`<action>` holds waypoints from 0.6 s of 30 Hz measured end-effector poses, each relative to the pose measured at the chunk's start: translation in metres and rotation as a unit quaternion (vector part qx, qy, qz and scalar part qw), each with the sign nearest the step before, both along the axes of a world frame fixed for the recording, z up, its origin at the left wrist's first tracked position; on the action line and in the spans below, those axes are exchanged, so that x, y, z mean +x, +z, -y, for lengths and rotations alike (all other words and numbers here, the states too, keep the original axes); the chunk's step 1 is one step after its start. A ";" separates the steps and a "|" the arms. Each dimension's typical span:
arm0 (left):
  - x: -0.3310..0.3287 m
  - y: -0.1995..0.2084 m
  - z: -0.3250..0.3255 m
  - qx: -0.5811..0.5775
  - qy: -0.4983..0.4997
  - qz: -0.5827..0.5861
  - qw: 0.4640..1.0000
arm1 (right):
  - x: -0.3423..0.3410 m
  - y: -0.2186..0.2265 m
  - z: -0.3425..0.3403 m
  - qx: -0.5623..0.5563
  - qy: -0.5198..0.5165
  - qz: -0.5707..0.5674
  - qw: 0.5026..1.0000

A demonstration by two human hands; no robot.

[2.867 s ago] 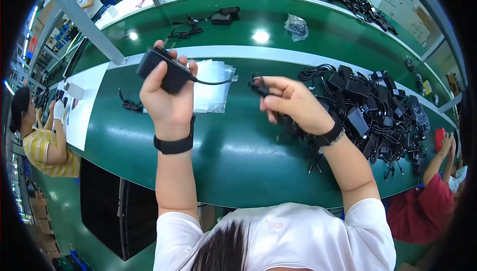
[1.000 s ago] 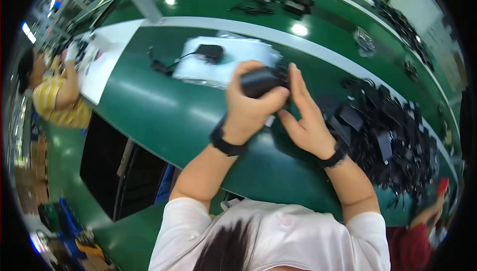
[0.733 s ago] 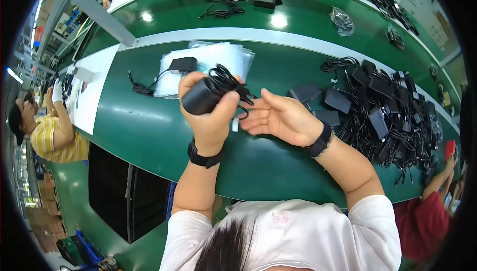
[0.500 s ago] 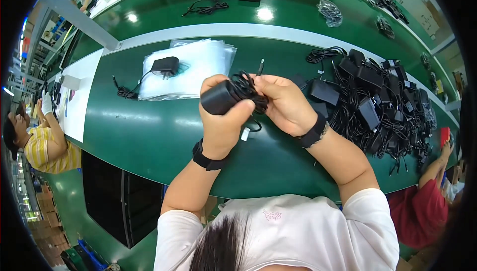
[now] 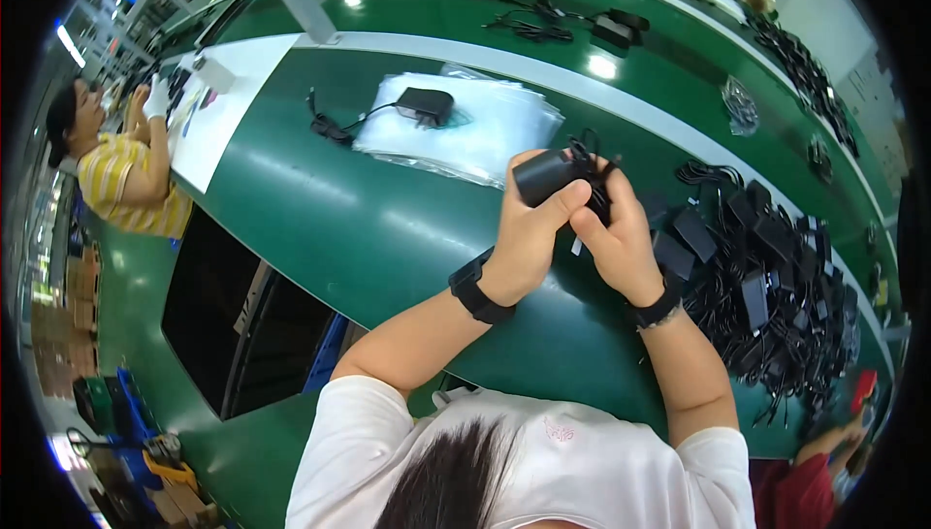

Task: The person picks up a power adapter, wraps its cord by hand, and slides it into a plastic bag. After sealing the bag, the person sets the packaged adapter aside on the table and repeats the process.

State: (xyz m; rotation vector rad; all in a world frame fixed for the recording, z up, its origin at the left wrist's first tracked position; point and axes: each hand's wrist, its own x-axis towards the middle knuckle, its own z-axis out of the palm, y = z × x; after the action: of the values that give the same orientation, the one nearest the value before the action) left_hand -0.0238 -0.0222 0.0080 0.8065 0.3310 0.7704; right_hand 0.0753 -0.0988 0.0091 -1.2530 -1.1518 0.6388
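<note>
- Black plastic, the power adapter [image 5: 545, 174] sits clamped in the left hand [image 5: 529, 238], fingers wrapped tight round its body above the green table [image 5: 388, 238]; the right hand [image 5: 613, 238] is closed on the coiled cord [image 5: 587, 156] bunched against the adapter's end.
- The coil looks loose to me; a slack pinch could let loops spring open and tangle, or the adapter could slip down onto the table.
- The heap of black adapters [image 5: 766, 277] lies just beside the right wrist; a trailing cord might snag there.
- Clear plastic bags [image 5: 485, 131] lie in a flat stack beyond the hands, one adapter [image 5: 424, 104] resting on top; a white sheet [image 5: 228, 102] covers the table's far left; a small crumpled clear bag [image 5: 739, 104] lies well apart on the right.
</note>
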 end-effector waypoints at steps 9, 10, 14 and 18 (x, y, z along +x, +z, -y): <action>0.009 0.008 -0.097 0.447 0.160 -0.294 0.830 | 0.017 0.053 0.025 0.144 -0.163 -0.040 0.975; 0.007 -0.004 -0.114 0.556 0.165 -0.388 0.716 | 0.021 0.064 0.032 0.162 -0.138 -0.082 0.974; 0.025 -0.038 -0.122 0.649 0.111 -0.562 0.501 | 0.036 0.077 0.044 0.214 -0.160 -0.108 0.957; 0.027 -0.038 -0.139 0.623 0.097 -0.566 0.531 | 0.044 0.072 0.050 0.209 -0.174 -0.102 0.957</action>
State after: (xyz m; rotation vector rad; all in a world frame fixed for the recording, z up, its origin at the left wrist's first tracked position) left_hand 0.0030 0.1164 -0.0302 2.7276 1.0934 0.4655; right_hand 0.1193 -0.1485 0.0812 -0.9662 -0.8123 0.2355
